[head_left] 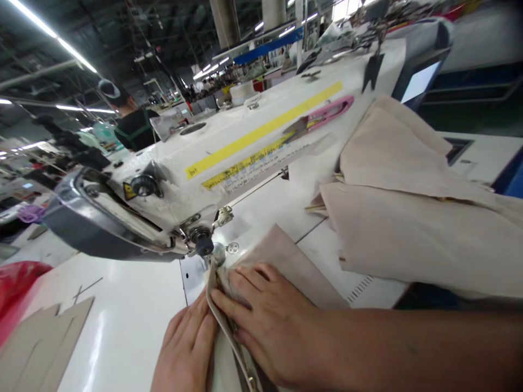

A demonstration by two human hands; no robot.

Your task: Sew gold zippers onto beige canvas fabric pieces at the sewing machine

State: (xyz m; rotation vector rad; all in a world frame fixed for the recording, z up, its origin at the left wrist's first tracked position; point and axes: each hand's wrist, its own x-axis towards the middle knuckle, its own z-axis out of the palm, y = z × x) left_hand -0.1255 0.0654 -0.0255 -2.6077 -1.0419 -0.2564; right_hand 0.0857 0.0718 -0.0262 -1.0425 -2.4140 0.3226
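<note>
A beige fabric piece lies under the head of a white sewing machine, with a folded edge running up to the needle area. My left hand rests on the left side of that fold, fingers together and pressed against the cloth. On the other side, my right hand holds the fabric with its thumb and fingers close to the fold, just below the presser area. A metal zipper or trim shows along the fold between both hands. The needle tip itself is too small to make out.
More beige fabric is heaped at the right, beside the machine arm. Flat card-like pieces and a red plastic bag lie at the left. Pink-handled snips rest on the machine. A person is in the background.
</note>
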